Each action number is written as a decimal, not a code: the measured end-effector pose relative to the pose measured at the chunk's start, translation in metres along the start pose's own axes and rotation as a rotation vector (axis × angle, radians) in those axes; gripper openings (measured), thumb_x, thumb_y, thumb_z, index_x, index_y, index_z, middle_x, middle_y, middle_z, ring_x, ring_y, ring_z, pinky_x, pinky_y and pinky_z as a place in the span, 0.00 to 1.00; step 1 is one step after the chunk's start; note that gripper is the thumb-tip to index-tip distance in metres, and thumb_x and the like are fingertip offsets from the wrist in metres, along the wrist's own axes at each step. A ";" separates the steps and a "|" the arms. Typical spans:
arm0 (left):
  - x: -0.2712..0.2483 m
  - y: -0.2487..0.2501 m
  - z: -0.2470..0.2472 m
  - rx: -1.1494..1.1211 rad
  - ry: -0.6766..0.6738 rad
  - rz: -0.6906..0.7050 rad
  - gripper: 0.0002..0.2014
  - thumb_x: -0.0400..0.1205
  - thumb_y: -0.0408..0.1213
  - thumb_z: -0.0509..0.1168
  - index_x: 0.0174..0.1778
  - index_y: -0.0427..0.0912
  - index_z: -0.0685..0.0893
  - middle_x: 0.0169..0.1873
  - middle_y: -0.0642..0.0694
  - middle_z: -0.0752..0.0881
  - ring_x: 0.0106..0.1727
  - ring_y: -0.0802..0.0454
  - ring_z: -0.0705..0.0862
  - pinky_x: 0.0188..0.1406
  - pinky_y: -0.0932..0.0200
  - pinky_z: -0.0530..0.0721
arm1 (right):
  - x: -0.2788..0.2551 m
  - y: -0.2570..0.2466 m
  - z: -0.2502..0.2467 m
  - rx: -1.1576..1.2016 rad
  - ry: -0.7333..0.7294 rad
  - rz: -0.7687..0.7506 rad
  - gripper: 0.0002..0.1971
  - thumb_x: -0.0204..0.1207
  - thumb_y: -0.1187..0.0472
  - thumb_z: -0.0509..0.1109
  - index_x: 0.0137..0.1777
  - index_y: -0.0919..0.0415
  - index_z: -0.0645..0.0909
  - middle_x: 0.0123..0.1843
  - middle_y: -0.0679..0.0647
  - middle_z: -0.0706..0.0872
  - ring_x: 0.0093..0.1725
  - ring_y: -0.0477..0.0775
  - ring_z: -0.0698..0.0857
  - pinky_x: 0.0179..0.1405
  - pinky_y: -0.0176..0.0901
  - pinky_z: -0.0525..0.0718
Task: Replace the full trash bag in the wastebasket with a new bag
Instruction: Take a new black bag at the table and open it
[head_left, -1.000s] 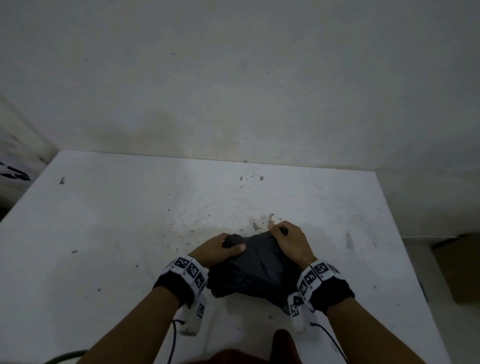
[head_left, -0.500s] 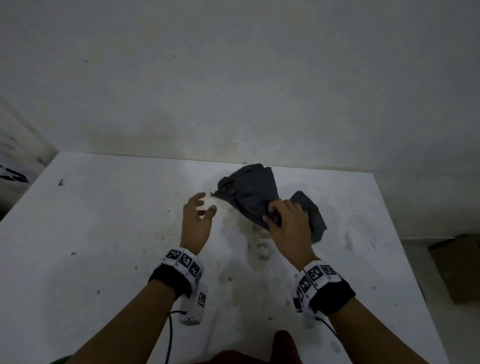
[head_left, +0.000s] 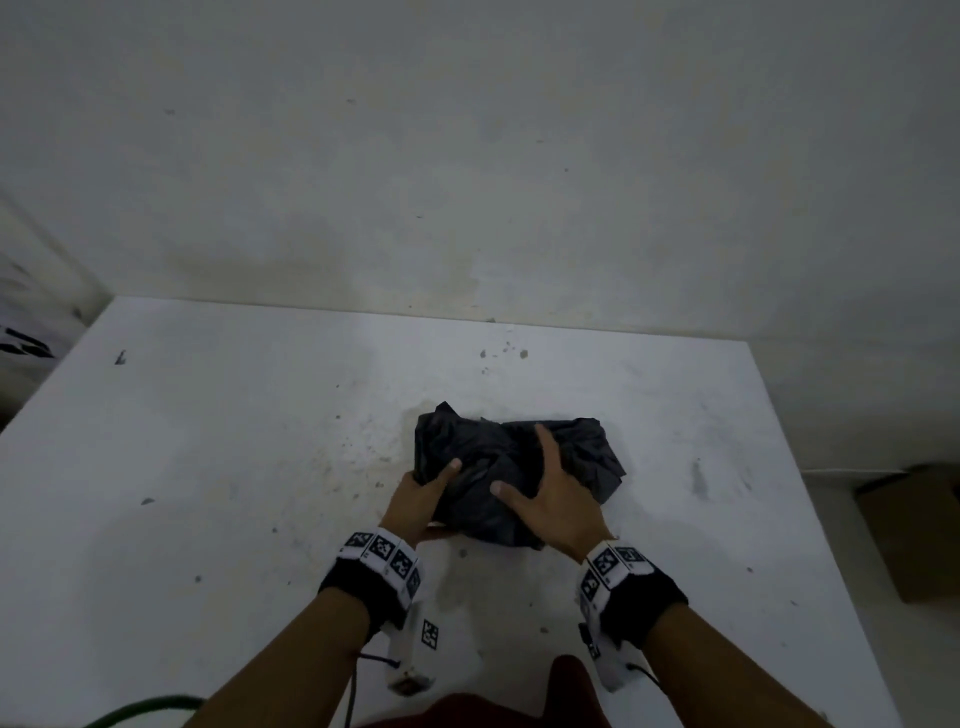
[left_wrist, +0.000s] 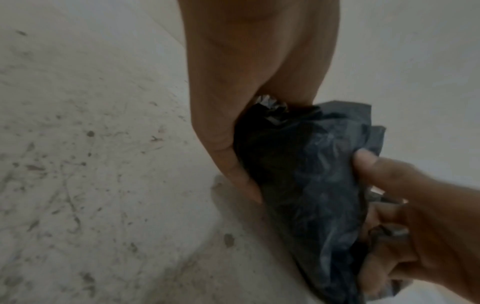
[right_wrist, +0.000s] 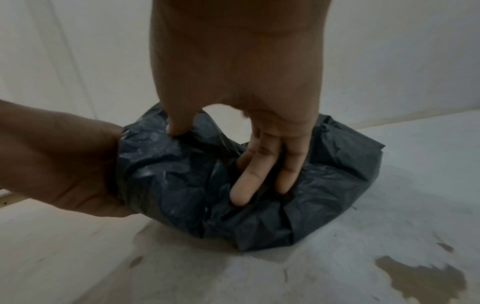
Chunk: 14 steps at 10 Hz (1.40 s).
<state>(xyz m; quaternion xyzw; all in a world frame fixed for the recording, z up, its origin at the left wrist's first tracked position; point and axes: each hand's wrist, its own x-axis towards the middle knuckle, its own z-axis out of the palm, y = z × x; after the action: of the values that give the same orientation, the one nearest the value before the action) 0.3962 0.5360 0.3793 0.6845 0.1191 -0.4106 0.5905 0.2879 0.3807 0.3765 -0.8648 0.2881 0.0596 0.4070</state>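
Black bag (white, stained table)

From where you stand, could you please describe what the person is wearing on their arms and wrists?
Both forearms are bare. Each wrist carries a black band topped with a white strip of square black-and-white markers. A white camera unit hangs beneath each wrist, trailing a thin dark cable.

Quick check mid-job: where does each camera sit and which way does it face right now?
Head: worn high, looks down at the white table; both forearms, left hand, right hand on the black bag.
Left wrist: looks along the left hand.
Right wrist: looks along the right hand's fingers.
All three views share the bag and both hands.
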 end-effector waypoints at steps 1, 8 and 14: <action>0.004 -0.002 -0.003 -0.003 0.022 0.000 0.14 0.81 0.46 0.69 0.57 0.40 0.82 0.60 0.33 0.85 0.49 0.38 0.84 0.47 0.41 0.86 | 0.006 0.005 0.012 -0.193 -0.128 -0.064 0.39 0.70 0.26 0.61 0.76 0.48 0.68 0.72 0.52 0.80 0.67 0.59 0.81 0.62 0.53 0.83; 0.010 -0.003 -0.030 0.053 0.131 -0.010 0.20 0.89 0.45 0.53 0.68 0.34 0.76 0.60 0.35 0.83 0.62 0.38 0.81 0.61 0.49 0.80 | -0.032 0.009 0.021 -0.057 -0.015 -0.375 0.11 0.74 0.58 0.63 0.55 0.50 0.69 0.34 0.48 0.79 0.27 0.42 0.72 0.25 0.36 0.67; 0.002 0.006 -0.027 0.041 -0.145 0.151 0.40 0.65 0.77 0.56 0.54 0.46 0.89 0.57 0.40 0.89 0.58 0.43 0.87 0.65 0.44 0.82 | 0.002 -0.046 0.039 0.603 0.011 -0.032 0.12 0.79 0.60 0.70 0.61 0.58 0.81 0.60 0.54 0.87 0.61 0.55 0.84 0.66 0.52 0.81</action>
<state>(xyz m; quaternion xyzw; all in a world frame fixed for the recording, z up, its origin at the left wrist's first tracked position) 0.4125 0.5581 0.3816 0.6719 0.0156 -0.4157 0.6128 0.3202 0.4320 0.3808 -0.7097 0.2813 -0.0399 0.6447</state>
